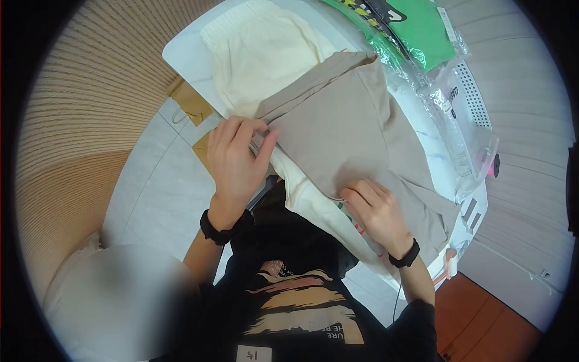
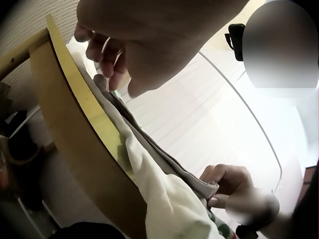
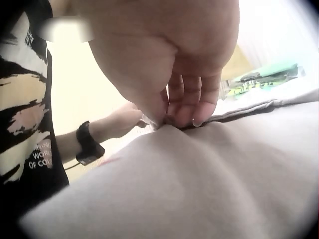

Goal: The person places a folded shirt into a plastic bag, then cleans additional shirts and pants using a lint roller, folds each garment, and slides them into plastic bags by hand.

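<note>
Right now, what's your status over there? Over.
Right fingers pinch the edge of a taupe garment. Left fingers at its edge too, grip unclear. Garment lies over cream fabric; no obstruction seen.

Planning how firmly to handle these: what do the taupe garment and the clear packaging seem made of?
Taupe garment: likely matte fabric, as it drapes in soft folds; knit or woven, unclear. Clear packaging: probably thin, glossy plastic film, judging by its wrinkles and highlights.
</note>
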